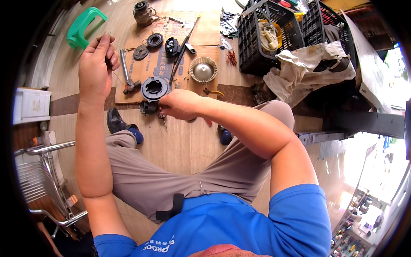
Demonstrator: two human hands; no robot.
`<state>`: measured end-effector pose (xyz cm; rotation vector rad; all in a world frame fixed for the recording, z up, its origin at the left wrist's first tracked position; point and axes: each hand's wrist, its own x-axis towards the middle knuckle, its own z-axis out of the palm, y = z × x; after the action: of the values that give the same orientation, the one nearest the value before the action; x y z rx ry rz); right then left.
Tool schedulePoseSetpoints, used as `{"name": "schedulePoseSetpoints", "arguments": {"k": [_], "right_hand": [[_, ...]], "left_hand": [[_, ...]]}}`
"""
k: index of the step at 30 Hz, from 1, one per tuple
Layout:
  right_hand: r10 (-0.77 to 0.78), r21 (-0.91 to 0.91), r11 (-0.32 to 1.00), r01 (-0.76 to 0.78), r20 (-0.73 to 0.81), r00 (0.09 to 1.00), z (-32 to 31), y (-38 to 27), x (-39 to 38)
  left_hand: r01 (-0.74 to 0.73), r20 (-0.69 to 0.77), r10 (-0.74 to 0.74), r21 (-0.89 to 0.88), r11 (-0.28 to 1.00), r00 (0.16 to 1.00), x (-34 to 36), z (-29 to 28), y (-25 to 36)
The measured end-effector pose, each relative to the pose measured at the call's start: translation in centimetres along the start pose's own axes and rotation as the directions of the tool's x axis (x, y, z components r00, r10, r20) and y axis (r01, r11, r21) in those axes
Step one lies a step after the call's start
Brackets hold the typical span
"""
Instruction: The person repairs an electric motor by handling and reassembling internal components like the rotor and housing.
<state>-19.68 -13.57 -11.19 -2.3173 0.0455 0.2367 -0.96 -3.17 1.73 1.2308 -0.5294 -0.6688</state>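
The left hand [100, 53] is raised at the upper left, thumb and fingertips pressed together, pinching a thin wire-like strand [115, 76] that slants down from the fingers toward the hammer; where its lower end stops is too fine to tell. The right hand [182, 104] is lower and nearer the middle, fingers curled in a grasp on the lower right edge of a round flanged housing [146, 88], whose grey ring faces up around a dark opening. This housing is in front of the person, between the knees and over the near edge of a flattened cardboard sheet [184, 92]. A black cylindrical part [148, 107] shows just below the ring; whether the two are joined cannot be told.

On the cardboard, a claw-less hammer [124, 64] lies left of the housing, its head toward the person. Beyond are a flat dark disc [140, 52], a black grooved pulley [149, 41] just beside it, and a black moulded block [172, 47]. A pale finned blower wheel [203, 70] sits to the right, with yellow-handled pliers [214, 91] near it. A green plastic stool [83, 23] stands beyond the left hand, and a black plastic crate [252, 47] stands at the upper right
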Motion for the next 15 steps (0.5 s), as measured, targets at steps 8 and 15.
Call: {"name": "schedulePoseSetpoints", "arguments": {"k": [8, 15], "right_hand": [[0.714, -0.394, 0.671, -0.628, 0.113, 0.691, -1.0, 26.1, -4.3], [0.906, 0.328, 0.415, -0.849, -0.067, 0.417, 2.3, 34.8, -7.5]], "left_hand": [[0.099, -0.016, -0.101, -0.095, 0.990, 0.995, -5.2, 4.3, 1.0], [0.307, -0.027, -0.309, 0.212, 0.928, 0.951, -7.3, 2.1, -6.6]]}}
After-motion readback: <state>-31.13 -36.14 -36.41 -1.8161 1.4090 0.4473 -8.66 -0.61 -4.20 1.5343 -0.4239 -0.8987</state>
